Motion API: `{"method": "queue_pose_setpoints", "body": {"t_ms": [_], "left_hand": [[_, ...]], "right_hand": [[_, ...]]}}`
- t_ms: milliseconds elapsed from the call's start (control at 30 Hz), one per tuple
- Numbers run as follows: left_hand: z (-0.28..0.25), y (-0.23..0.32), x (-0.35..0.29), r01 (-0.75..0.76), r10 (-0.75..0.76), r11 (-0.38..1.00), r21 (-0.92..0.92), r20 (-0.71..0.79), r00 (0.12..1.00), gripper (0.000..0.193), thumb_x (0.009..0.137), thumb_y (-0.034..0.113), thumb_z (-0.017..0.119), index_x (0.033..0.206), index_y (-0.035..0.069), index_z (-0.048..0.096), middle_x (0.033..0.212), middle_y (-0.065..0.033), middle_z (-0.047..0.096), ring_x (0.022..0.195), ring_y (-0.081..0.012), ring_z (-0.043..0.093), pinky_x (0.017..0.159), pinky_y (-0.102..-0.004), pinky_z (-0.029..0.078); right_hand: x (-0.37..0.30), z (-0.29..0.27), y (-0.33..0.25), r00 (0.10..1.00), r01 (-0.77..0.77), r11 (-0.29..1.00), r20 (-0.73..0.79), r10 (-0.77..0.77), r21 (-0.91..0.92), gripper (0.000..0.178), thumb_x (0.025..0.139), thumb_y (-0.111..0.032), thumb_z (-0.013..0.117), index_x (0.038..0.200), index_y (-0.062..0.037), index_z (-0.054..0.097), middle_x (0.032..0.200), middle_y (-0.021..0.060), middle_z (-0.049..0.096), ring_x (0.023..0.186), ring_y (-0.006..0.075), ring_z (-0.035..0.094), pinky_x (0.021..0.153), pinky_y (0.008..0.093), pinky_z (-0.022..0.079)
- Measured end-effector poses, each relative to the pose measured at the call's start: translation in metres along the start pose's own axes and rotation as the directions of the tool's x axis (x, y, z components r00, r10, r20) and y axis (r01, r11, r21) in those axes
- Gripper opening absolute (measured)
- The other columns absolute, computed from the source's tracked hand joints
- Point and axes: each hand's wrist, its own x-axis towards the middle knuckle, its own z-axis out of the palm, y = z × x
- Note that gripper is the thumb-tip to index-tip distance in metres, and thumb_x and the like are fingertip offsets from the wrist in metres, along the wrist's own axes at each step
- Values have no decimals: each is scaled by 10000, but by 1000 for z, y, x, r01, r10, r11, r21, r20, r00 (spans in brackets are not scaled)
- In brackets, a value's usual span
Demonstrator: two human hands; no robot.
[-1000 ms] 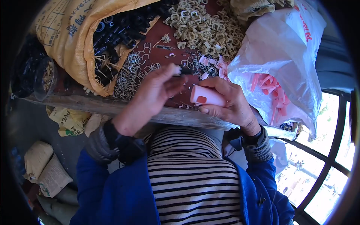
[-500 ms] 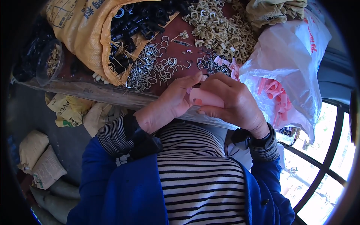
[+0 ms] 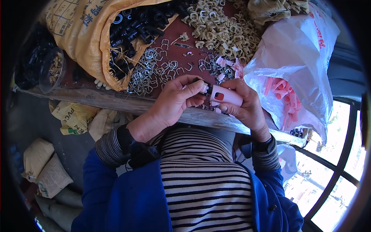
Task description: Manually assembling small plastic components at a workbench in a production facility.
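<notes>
The pink tube (image 3: 231, 98) lies nearly level between my hands, over the near edge of the table (image 3: 177, 57). My right hand (image 3: 249, 105) is closed around its right part, fingers above and thumb below. My left hand (image 3: 176, 98) pinches a black part (image 3: 209, 89) at the tube's left end, thumb and fingers drawn together. Dark shows through the tube's small square window; how far in the black part sits, I cannot tell.

Beyond my left hand are loose metal clips (image 3: 143, 77), with an orange sack (image 3: 77, 42) of black fittings (image 3: 143, 29) just behind them. Farther back, beige clips (image 3: 220, 31) are heaped. Near my right hand, a white bag (image 3: 293, 50) opens on more pink pieces (image 3: 286, 98). A clear tub (image 3: 47, 79) of beige bits stands at the table's far left, well apart from me.
</notes>
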Motion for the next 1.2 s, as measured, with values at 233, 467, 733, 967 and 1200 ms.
{"method": "queue_pose_setpoints", "body": {"t_ms": [233,467,733,967,1200], "left_hand": [[10,-4,-1,-67,70,991,115,-16,997,238,809,132,549,1011,15,503,841,-40,561,728,-108,566,649,-216,492],[15,-7,0,-47,53,987,156,-34,998,258,786,149,590,999,24,517,817,-36,566,680,-90,555,620,-195,470],[17,-14,5,74,-68,989,131,-50,996,241,804,174,563,1002,43,526,723,-3,556,587,-59,522,521,-156,417],[17,-8,9,160,-126,954,256,-144,982,215,796,185,574,965,55,546,720,13,560,567,-51,507,495,-157,390],[23,-6,12,204,-205,926,319,-31,978,219,779,187,596,954,62,553,725,16,563,588,-49,505,527,-157,391]], "right_hand": [[-9,3,0,994,-51,991,-89,62,125,455,671,-259,691,980,25,515,860,66,539,785,143,529,684,251,433],[-16,2,-1,993,19,999,-120,-16,27,475,670,-269,685,996,29,509,879,96,533,791,188,538,693,275,436],[-17,17,9,973,74,993,-210,-92,-93,486,686,-299,664,1012,24,503,894,115,514,792,223,535,687,292,433],[-17,15,17,995,-2,1000,-102,4,22,555,686,-330,657,1073,28,483,986,142,492,900,250,510,772,327,414],[-13,12,20,969,226,971,82,-232,84,846,620,-443,677,1248,0,324,1222,182,340,1115,310,377,916,381,319]]}}
